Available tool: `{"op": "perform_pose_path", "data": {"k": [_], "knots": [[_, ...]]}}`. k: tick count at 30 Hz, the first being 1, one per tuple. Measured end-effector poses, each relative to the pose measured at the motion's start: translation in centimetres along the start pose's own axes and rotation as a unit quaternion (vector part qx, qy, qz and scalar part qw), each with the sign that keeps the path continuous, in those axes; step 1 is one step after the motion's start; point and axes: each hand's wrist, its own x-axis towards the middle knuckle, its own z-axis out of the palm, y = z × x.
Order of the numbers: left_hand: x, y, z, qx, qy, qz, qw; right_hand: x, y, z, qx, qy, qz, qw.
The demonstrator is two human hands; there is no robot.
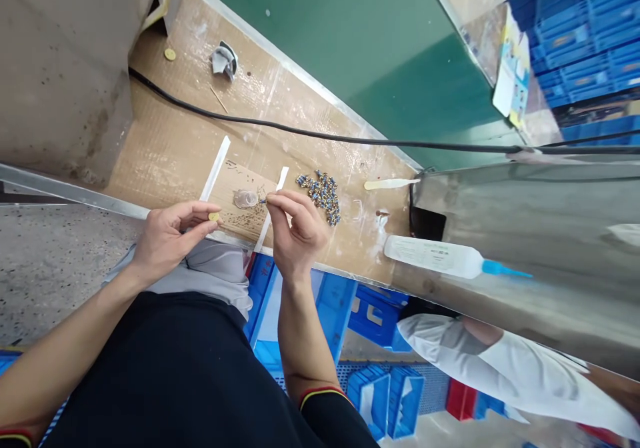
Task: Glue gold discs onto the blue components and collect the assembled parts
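1. At the far left, the left hand is pinching a yellow disc between thumb and forefinger, and the other fingers are curling loosely. The disc is hovering over the near edge of the cardboard bench top.
2. Just to its right, the right hand is gripping a blue part with narrow fingertips. It is holding the part's tip at the clear glue blob, which is lying on the cardboard between two white strips.
3. The disc and the blue part are near each other but are not touching. So, to my judgement, this one piece is only in the middle of its making.
4. Right of that hand, a pile of blue parts is lying loose, so much work seems to be waiting. I am not seeing any finished pieces, so I cannot tell how many are done.
5. Farther right, a wooden spatula and a glue bottle are lying untouched, well apart from both hands.
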Motion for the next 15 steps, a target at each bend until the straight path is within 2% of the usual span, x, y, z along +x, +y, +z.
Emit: {"op": "perform_pose_path", "data": {"k": [5, 15], "knots": [[-0.03, -0.49, -0.17, 0.014, -0.006, 0.011, 1.000, 0.28, 0.32, 0.64, -0.045, -0.012, -0.038, 0.998], [-0.02, -0.57, -0.29, 0.033, -0.015, 0.028, 0.999, -0.23, -0.05, 0.55, -0.058, -0.040, -0.056, 0.996]]}}
